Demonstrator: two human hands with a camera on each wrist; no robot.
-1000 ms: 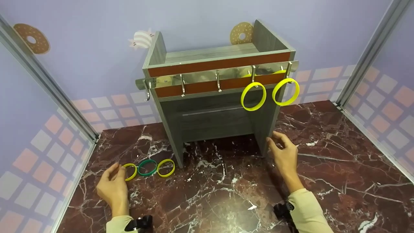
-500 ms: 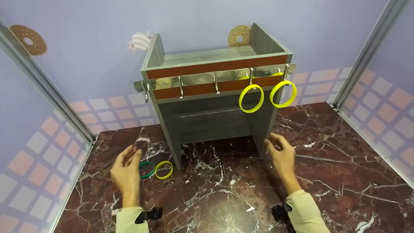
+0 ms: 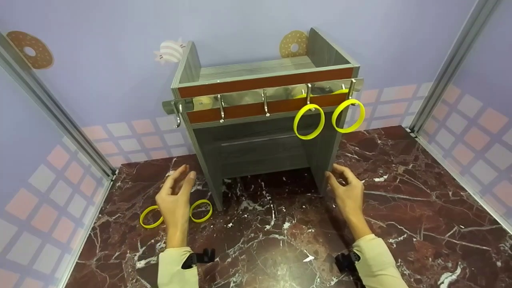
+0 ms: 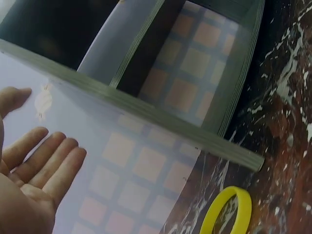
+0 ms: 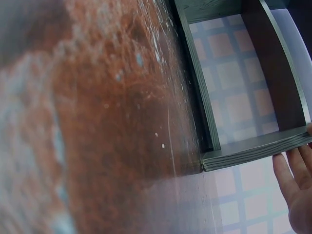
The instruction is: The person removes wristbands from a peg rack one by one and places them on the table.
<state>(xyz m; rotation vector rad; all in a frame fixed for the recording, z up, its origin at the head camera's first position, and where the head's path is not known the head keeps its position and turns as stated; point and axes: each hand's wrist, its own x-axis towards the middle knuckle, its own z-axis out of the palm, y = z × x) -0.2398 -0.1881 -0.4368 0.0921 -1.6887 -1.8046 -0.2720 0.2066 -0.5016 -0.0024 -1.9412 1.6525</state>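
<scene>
Beside the left leg of a small grey wooden shelf (image 3: 216, 176), my left hand (image 3: 176, 200) is raised with nothing in it, its fingers stretched out in the left wrist view. A yellow wristband (image 3: 151, 217) lies left of that hand and another yellow wristband (image 3: 201, 211) lies to its right. The green wristband between them is hidden behind the hand. My right hand (image 3: 347, 194) holds the front edge of the shelf's right side panel (image 5: 258, 149), thumb at the inner side and fingers on the outer face. Two yellow wristbands, a near one (image 3: 309, 122) and a rightmost one (image 3: 348, 116), hang from hooks.
A metal hook rail (image 3: 248, 96) runs across the shelf's front, with bare hooks at its left and middle. The shelf stands on a dark red marbled table (image 3: 256, 248). Patterned lilac walls (image 3: 240, 24) enclose the back and both sides.
My left hand has moved right and up, away from the leftmost yellow wristband, and now covers the green one. My right hand stays at the side panel. The head view shifts slightly.
</scene>
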